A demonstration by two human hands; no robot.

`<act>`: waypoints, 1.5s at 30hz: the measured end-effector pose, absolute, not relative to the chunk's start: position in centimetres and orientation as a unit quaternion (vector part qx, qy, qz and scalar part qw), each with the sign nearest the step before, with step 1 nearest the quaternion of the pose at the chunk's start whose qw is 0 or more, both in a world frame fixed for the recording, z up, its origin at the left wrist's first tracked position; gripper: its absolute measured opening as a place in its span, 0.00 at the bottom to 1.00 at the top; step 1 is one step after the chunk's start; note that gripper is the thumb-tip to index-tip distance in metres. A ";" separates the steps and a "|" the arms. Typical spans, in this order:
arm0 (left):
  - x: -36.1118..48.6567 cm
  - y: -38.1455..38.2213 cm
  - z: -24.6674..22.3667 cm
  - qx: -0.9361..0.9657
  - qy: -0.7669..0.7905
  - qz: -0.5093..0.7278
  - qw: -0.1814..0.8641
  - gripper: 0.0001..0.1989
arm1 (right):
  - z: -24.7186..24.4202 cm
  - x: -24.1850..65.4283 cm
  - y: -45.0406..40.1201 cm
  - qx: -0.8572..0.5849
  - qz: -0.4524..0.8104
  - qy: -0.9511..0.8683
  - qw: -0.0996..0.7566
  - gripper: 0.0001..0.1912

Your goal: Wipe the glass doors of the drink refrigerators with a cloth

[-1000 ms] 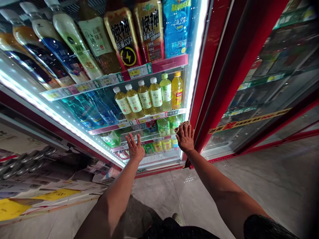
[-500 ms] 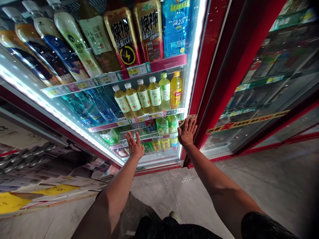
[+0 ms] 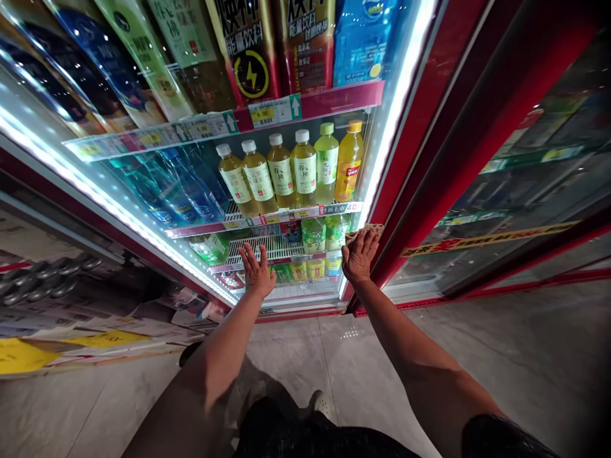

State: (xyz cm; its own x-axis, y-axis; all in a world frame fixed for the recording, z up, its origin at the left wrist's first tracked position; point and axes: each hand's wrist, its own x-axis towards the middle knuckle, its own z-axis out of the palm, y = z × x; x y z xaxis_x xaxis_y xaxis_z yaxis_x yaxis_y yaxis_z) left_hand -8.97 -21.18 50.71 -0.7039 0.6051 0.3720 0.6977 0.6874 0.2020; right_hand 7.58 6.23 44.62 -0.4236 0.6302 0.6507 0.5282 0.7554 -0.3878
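My right hand (image 3: pixel 359 256) presses a crumpled brownish cloth (image 3: pixel 375 231) to the lower right edge of the cooler's glass door. The cloth shows above the fingertips; the rest lies under the palm. My left hand (image 3: pixel 258 272) is open, fingers spread, and seems to rest flat on the same glass lower down, left of the right hand. Behind the glass, tea bottles with white caps (image 3: pixel 305 166) stand in a row beside an orange-yellow bottle (image 3: pixel 349 162). Green-labelled bottles (image 3: pixel 314 235) are on the shelf below, between the two hands.
A red door frame (image 3: pixel 429 191) runs along the right, with another glass-fronted cooler beyond it. Larger bottles (image 3: pixel 252 57) fill the upper shelf. Stacked goods with yellow tags (image 3: pixel 28 356) stand at the left. Below is grey tiled floor (image 3: pixel 291 356), with a light shoe (image 3: pixel 323 403).
My view has shifted closer and lower, so the upper bottles are cut off at the top. My right hand stays on the cloth near the door's right edge; the left hand stays spread.
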 end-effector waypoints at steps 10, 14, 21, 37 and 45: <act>-9.1 -21.0 50.5 -0.345 -0.912 -0.178 0.129 0.50 | 45.1 7.8 6.4 -0.336 0.046 -0.850 0.402 0.45; -9.2 -21.2 50.4 -0.348 -0.910 -0.182 0.129 0.51 | 45.2 7.6 5.6 -0.320 0.050 -0.857 0.400 0.47; -9.2 -21.3 50.5 -0.350 -0.909 -0.186 0.126 0.56 | 44.0 8.3 6.0 -0.273 0.061 -0.893 0.353 0.41; -8.7 -20.7 50.5 -0.352 -0.906 -0.189 0.143 0.52 | 43.6 5.3 5.4 -0.404 0.134 -0.771 0.474 0.47; -7.1 -19.9 49.1 -0.350 -0.904 -0.214 0.123 0.50 | 41.5 6.5 1.6 -0.295 0.101 -0.873 0.374 0.48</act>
